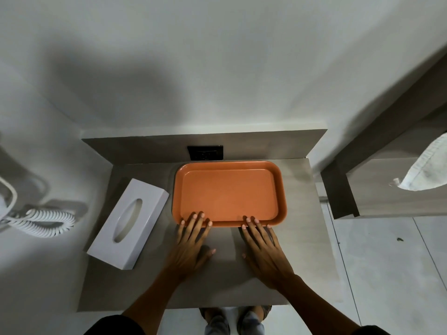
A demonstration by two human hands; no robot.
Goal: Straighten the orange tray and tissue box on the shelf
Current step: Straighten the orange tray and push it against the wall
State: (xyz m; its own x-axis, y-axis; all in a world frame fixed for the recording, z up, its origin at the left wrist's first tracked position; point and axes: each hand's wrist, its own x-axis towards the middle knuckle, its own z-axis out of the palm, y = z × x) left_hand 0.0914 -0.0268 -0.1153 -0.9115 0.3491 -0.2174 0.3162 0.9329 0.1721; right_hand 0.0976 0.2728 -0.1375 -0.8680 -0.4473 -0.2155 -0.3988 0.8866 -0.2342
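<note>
Two flat hands, left hand (191, 240) and right hand (263, 247), fingers spread, gripping nothing | fingertips on orange tray (228, 193) near rim, likely squaring it | tissue box (129, 222) left, askew on shelf (300, 238)

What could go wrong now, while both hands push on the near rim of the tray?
The tray already sits close to the back panel and the socket; a further push may knock them. The tissue box lies skewed with a corner over the shelf edge; a bump from the left hand could tip it off.
</note>
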